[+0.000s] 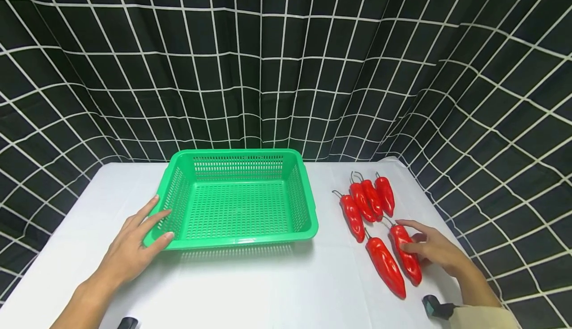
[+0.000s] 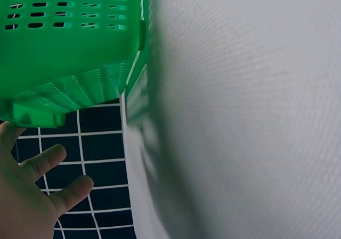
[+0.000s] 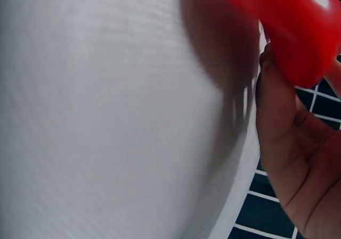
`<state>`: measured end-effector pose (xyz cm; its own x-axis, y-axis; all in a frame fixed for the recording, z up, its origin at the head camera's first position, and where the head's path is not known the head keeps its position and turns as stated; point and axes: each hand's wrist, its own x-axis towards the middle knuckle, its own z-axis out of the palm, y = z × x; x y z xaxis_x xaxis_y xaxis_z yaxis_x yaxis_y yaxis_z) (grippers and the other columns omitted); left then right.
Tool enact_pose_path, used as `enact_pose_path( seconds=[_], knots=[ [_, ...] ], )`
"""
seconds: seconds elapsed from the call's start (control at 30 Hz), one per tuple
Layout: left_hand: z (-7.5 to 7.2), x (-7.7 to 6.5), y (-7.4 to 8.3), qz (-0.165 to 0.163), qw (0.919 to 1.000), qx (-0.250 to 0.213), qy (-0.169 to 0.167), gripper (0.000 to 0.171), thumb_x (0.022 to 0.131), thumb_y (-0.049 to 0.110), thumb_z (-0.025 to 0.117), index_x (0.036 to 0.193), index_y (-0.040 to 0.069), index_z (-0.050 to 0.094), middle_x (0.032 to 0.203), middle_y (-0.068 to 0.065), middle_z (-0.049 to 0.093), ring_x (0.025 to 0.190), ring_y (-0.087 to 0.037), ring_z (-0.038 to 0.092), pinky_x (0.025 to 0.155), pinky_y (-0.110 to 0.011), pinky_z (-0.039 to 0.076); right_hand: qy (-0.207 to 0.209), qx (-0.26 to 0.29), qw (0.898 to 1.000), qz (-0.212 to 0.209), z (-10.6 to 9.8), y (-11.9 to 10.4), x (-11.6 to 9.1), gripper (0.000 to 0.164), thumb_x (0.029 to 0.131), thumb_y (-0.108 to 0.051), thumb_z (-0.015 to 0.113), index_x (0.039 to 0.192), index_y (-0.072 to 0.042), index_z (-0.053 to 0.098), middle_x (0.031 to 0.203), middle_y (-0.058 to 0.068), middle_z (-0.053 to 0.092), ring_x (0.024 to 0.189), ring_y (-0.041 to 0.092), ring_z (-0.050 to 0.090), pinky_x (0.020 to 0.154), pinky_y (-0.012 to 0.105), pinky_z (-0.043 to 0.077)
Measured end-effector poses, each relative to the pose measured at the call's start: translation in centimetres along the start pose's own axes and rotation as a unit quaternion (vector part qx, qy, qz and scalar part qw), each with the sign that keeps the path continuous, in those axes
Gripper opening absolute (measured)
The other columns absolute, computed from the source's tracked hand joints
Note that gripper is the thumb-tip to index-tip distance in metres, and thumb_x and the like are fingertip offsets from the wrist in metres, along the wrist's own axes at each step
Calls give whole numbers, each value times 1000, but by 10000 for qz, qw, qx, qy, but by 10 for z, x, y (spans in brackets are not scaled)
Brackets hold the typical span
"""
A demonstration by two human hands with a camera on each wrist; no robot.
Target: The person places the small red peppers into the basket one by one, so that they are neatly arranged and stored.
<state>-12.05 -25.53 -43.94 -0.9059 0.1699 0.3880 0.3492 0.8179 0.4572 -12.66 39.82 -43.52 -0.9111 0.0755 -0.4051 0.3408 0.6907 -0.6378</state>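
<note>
A green plastic basket (image 1: 243, 242) with slotted walls stands on the white table, nothing lying in it. My left hand (image 1: 131, 252) rests at its near left corner, fingers spread and fairly straight over the rim; the left wrist view shows the hand (image 2: 32, 191) beside the basket's wall (image 2: 69, 47). On the right, my right hand (image 1: 433, 249) grips a long red pepper (image 1: 407, 259), thumb on one side and fingers on the other. The right wrist view has this pepper (image 3: 298, 31) close up, its tip between the fingers. Another large red pepper (image 1: 386, 267) lies just left of it.
Several more red peppers (image 1: 353, 217) with thin stems lie in a loose group at the back right. Dark cloth with a white grid (image 1: 250, 71) hangs behind and beside the table (image 1: 250, 294). A small dark object (image 1: 128, 323) shows at the bottom left.
</note>
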Motion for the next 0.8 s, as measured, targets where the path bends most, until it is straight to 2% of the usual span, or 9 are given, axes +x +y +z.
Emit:
enact_pose_path(
  seconds=[0.17, 0.37, 0.47, 0.63, 0.8],
  knots=[
    [-1, 2, 0, -25, 10000, 27, -3, 52, 89, 37, 64, 132, 10, 56, 156, -4, 26, 125, -44, 38, 84, -71, 35, 92, 613, 9977, -264, -8, -6, -5, 88, 80, -32, 79, 149, -7, 31, 121, 25, 52, 93, 29, 63, 69, 45, 57],
    [-1, 2, 2, -29, 10000, 34, 9, 52, 89, 37, 65, 132, 9, 57, 156, -5, 26, 124, -44, 39, 83, -70, 36, 135, 1535, 9862, -609, -13, -15, -12, 81, 83, -29, 76, 149, -14, 31, 136, 28, 41, 100, 25, 62, 73, 49, 55],
    [-1, 2, 2, -24, 10000, 12, -19, 52, 89, 37, 65, 132, 10, 57, 156, -5, 27, 124, -44, 39, 83, -70, 36, 137, 1857, 9795, -766, -14, -17, -15, 75, 85, -26, 74, 148, -22, 34, 133, 21, 45, 99, 20, 62, 74, 50, 55],
    [-2, 1, 0, -49, 9999, -48, -98, 52, 89, 37, 65, 134, 11, 56, 157, -2, 25, 125, -42, 38, 82, -71, 36, -30, 2374, 9643, -1171, -16, -17, -20, 60, 92, -16, 65, 144, -33, 41, 121, -1, 55, 99, 15, 62, 74, 50, 54],
    [-2, 0, 1, -21, 10000, -17, -70, 52, 89, 37, 65, 133, 10, 56, 156, -2, 25, 125, -43, 38, 83, -70, 36, -303, 2783, 9459, -1639, -17, -25, -25, 57, 95, -9, 57, 144, -32, 40, 119, -3, 56, 101, 18, 63, 73, 48, 54]
  ],
)
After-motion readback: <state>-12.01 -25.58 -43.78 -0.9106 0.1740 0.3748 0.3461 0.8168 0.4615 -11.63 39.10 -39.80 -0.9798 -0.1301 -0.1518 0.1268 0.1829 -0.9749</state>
